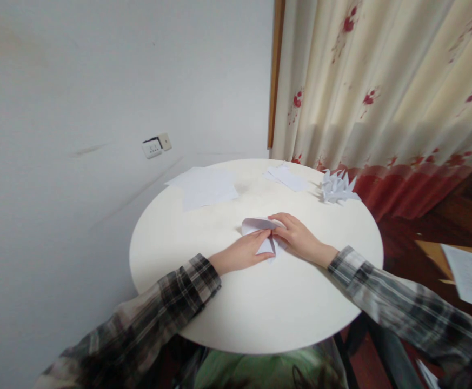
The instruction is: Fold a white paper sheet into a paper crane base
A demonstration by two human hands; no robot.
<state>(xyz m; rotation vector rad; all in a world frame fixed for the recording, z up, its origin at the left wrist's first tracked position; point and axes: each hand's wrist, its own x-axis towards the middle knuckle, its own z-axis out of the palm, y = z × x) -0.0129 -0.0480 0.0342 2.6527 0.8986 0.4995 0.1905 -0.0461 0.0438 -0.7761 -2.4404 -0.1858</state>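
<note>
A partly folded sheet of white paper (256, 224) lies near the middle of the round white table, with one flap standing up and curving at the back. My left hand (247, 250) rests over its left side, fingertips pressed on the folds near the centre. From the right, my right hand (296, 235) grips the same paper, its thumb and fingers closed on the raised flap and the crease. The fingertips of both hands nearly meet. Parts of the folds are hidden under the fingers.
Flat white sheets (209, 188) lie at the table's (260, 319) back left. Smaller paper pieces (287, 177) are at the back, and several pointed folded paper figures (336, 187) cluster at the back right. A wall stands left, a curtain (365, 108) behind, and written sheets (471, 273) lie right.
</note>
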